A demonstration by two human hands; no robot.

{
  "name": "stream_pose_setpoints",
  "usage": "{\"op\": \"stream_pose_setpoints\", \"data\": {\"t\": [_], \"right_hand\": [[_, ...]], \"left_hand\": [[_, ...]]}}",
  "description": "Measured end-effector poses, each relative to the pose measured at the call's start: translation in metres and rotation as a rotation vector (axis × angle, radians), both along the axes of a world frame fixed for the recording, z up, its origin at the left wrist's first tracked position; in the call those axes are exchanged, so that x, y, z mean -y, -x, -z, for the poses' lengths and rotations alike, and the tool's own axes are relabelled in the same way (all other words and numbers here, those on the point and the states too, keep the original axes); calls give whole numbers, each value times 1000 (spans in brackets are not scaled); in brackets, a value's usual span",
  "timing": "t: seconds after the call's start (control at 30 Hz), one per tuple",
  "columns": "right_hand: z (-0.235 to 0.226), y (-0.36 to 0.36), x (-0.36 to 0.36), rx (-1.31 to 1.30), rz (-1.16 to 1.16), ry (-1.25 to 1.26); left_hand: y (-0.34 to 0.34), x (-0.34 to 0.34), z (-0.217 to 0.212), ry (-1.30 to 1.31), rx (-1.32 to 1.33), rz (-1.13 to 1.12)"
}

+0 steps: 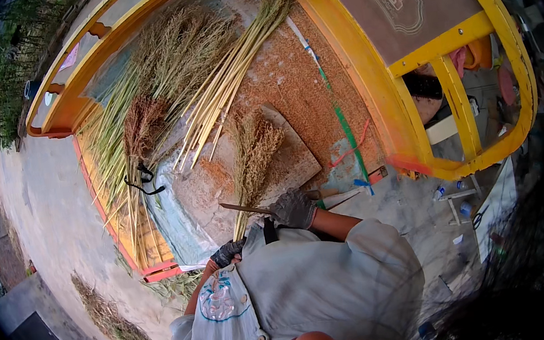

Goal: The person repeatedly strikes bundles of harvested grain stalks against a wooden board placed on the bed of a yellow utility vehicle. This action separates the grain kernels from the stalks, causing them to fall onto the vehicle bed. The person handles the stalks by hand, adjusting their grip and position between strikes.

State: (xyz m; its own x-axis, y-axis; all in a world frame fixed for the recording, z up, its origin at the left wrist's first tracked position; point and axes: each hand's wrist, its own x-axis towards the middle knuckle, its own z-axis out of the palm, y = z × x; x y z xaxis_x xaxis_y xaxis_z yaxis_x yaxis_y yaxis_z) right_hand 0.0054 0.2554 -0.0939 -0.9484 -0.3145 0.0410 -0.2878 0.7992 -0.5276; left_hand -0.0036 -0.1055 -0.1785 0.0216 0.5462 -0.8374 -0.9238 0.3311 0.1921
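Observation:
My gloved left hand [228, 253] is closed around the stalk ends of a small bundle of broomcorn [256, 148]. The bundle's bushy seed heads rest on a flat board [294, 154] in front of me. My right hand [294, 208], in a dark grey glove, is closed on a narrow, flat brown tool like a knife [244, 207]. The tool points left and crosses in front of the stalks; whether it touches them I cannot tell. Its handle is mostly hidden in the glove.
Loose pale stalks [216, 102] and a large heap of green seed heads [183, 52] lie on the yellow cart bed. A reddish-brown bunch [142, 121] lies at left by a black strap [143, 179]. Reddish grains [286, 66] cover the bed. Yellow side rails [377, 89] stand at right.

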Motion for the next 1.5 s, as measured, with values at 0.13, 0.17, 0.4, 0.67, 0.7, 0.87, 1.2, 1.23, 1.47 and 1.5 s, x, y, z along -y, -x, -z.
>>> {"op": "stream_pose_setpoints", "data": {"t": [0.13,0.17,0.4,0.67,0.7,0.87,1.2,1.23,1.47,1.5], "right_hand": [[-3,12,-11,136,-23,-78],[10,17,-7,235,-55,-115],[29,18,-2,519,-171,-213],[105,86,-76,357,-14,-473],[106,98,-87,432,76,-495],[87,137,-153,666,487,-465],[45,-4,23,185,-75,-182],[57,-7,26,178,-132,-194],[85,109,-112,579,345,-567],[72,123,-133,642,445,-510]], "left_hand": [[15,-45,-25,-125,199,-52],[17,-54,-29,-162,300,-71],[9,-111,-74,389,-475,231],[2,-112,-77,330,-260,-14],[8,-108,-86,276,-168,-55],[-1,-92,-95,185,-103,-58],[20,-104,-99,204,7,-81],[15,-95,-86,232,-53,-39],[6,-88,-110,171,-10,-70],[0,-84,-115,180,34,-63]]}}
